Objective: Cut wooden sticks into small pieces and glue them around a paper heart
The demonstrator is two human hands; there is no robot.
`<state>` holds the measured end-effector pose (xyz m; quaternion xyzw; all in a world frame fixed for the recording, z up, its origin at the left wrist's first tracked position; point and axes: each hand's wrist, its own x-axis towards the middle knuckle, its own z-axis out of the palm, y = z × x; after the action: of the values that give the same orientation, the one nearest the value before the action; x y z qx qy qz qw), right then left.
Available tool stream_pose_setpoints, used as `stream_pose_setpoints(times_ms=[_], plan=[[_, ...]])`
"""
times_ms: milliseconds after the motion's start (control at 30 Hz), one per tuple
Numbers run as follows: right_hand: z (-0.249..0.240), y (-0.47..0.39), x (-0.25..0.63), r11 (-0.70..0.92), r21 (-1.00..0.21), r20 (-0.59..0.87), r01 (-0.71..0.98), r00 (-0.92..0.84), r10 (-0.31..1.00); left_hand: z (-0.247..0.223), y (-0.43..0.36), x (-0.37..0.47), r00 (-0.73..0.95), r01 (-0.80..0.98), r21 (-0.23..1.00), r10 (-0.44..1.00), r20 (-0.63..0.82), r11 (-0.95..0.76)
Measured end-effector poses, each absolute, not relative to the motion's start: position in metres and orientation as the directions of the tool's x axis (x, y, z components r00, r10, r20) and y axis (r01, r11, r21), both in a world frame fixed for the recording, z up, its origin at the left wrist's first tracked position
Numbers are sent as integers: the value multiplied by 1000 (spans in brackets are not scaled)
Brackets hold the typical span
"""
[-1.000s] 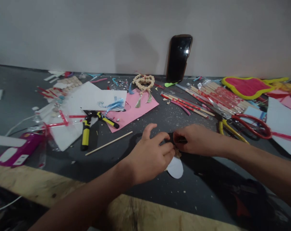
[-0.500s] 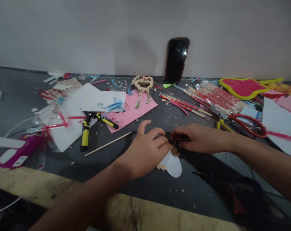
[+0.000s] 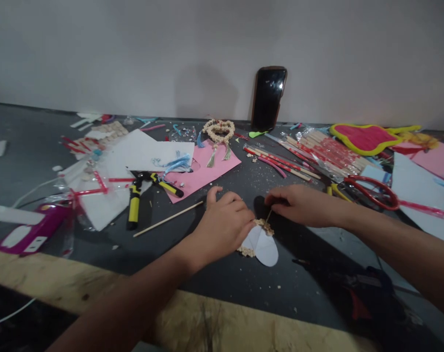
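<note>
My left hand [image 3: 227,222] is closed over the left side of a small white paper cutout [image 3: 266,250] with rounded lobes. Its little finger sticks up, and the thumb is hidden. Clusters of small beige bits [image 3: 247,252] line parts of the cutout's edge. My right hand [image 3: 295,204] pinches a thin stick [image 3: 268,216] between thumb and fingers. The stick's lower end meets the beige bits at the cutout's upper right edge. A longer wooden stick [image 3: 168,218] lies on the dark tabletop left of my left hand.
Black-and-yellow pliers [image 3: 134,205], pink paper [image 3: 203,168] and a purple device [image 3: 38,230] lie to the left. A phone [image 3: 269,98] leans on the wall. Chopsticks [image 3: 326,149] and red-handled scissors [image 3: 372,190] lie right. A dark tool [image 3: 357,281] sits near my right forearm.
My right hand has shifted slightly right and up, uncovering the thin stick in its fingers. My left hand has moved slightly left and shows more of the cutout. The view has shifted a little.
</note>
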<state>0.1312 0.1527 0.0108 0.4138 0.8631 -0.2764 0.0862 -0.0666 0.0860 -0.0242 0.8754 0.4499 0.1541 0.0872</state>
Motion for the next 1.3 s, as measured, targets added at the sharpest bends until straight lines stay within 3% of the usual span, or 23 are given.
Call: stream_pose_setpoints(times_ms=[500, 633, 833, 1133, 1300], plan=[[20, 147, 127, 538, -339, -327, 772, -633, 702, -25, 85, -66, 529, 776, 289, 828, 186, -560], [15, 154, 127, 540, -271, -197, 797, -595, 779, -25, 85, -66, 520, 775, 306, 833, 187, -553], [22, 180, 134, 558, -63, 295, 827, -519, 802, -24, 83, -65, 511, 771, 344, 843, 167, -536], [55, 121, 189, 586, 34, 409, 809, -547, 731, -27, 85, -65, 403, 826, 350, 897, 180, -441], [46, 30, 229, 458, -7, 417, 889, -414, 809, -25, 89, -70, 313, 877, 322, 933, 180, -356]])
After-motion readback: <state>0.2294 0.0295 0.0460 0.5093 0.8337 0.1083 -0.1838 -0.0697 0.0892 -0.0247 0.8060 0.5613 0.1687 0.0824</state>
